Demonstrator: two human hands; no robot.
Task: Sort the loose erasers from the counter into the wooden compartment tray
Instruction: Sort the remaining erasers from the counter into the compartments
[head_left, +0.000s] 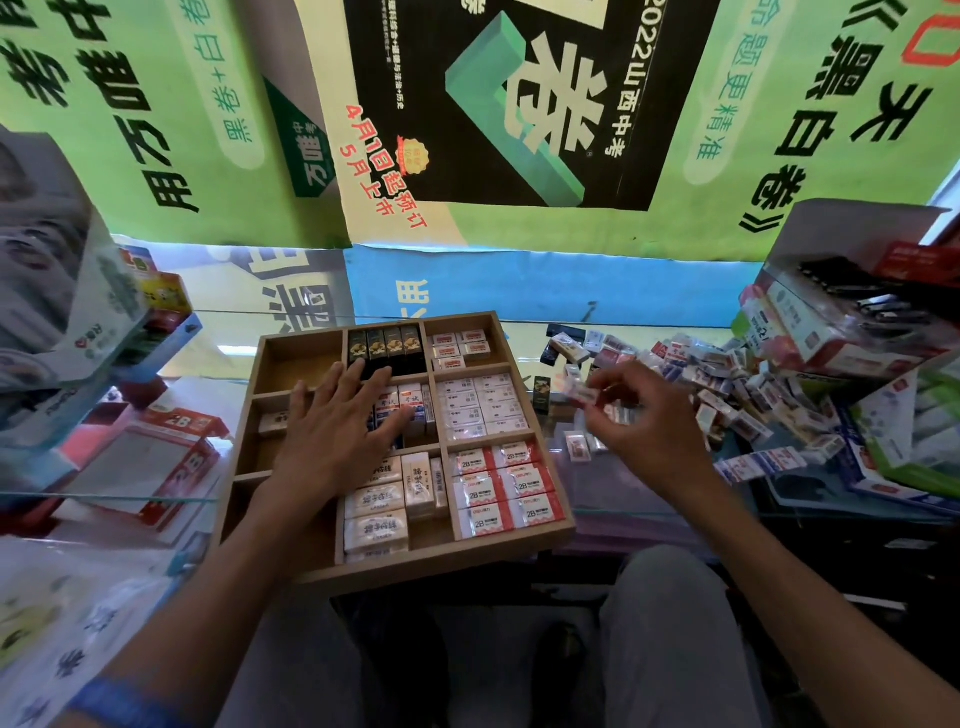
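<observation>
- Green and black posters (519, 104) covered the wall behind the glass counter (597, 322), upside down from the head view.
- The wooden compartment tray (291, 348) sat on the counter's near edge, its front corner overhanging toward the person's lap.
- Its compartments were partly filled: black erasers (387, 343) stood in a row at the back, plain white erasers (480, 405) filled the middle right cell, red-and-white 2B erasers (506, 486) filled the front right cell, and cream erasers (376, 512) lay in the front middle one.
- The loose erasers (722, 374) lay heaped on the counter to the right of the tray, against stacked stationery boxes (831, 317).
- The left hand (337, 421) lay flat over the tray's middle, fingers spread and straight, fingertips touching the erasers there and holding nothing.
- The right hand (644, 415) hovered just right of the tray, fingers curled, pinching a small white eraser (577, 391); motion blur hid its label.
</observation>
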